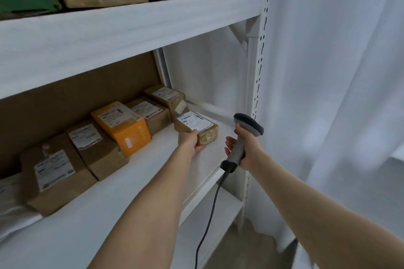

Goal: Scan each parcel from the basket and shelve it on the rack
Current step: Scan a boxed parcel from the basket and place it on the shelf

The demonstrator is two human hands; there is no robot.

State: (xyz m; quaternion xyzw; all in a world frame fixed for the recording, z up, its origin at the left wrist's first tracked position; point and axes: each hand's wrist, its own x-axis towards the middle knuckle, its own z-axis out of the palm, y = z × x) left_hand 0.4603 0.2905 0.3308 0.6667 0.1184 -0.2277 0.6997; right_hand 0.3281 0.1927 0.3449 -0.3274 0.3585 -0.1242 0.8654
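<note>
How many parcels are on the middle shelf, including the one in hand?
6: five in a row along the back, one in the left hand in front. More may be hidden further left.

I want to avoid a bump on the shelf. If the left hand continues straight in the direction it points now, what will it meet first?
The left hand holds a small brown parcel. Straight on, that parcel would probably first meet the labelled brown parcel at the back of the row, though depth is unclear.
</note>
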